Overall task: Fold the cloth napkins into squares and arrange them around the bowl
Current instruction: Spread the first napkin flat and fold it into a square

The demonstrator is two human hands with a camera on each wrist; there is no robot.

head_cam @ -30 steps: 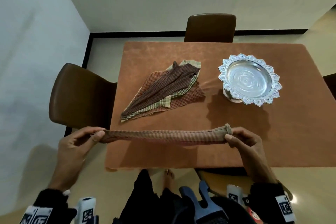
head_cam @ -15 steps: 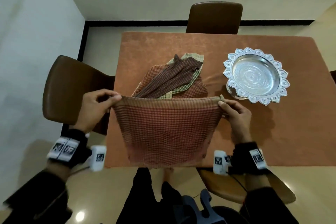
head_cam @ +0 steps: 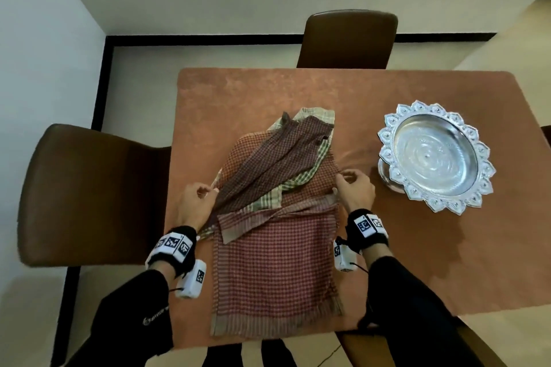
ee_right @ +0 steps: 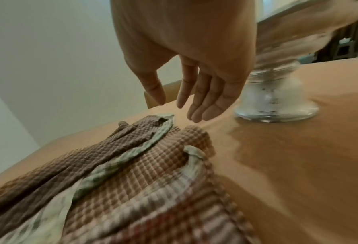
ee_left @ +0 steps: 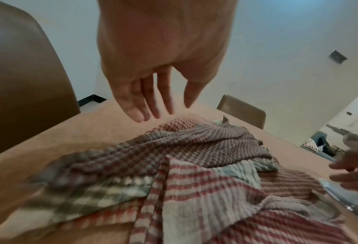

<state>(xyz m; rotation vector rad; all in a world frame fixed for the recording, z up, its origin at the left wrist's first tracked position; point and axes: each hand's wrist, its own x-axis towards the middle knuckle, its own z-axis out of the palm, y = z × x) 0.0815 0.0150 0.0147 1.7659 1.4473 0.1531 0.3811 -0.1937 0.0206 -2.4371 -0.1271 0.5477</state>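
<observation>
Four woven checked napkins [head_cam: 274, 271] are counted on the desk [head_cam: 417, 247] beside one scalloped silver bowl [head_cam: 432, 155]. Both hands' fingers [ee_left: 136, 105] are seen loosely extended, holding nothing.

your front napkin [head_cam: 274, 271] was a red and pale small check with a striped tan border. behind it, the top napkin [head_cam: 277, 158] of the pile was a dark brown check, the one beneath [head_cam: 268, 199] a green and cream plaid, the lowest [head_cam: 316, 185] an orange-red check. the bowl [head_cam: 435, 158] was shiny silver with a petal-patterned rim, the bench [head_cam: 417, 241] a mottled orange-brown, your sleeves [head_cam: 417, 307] black.
</observation>
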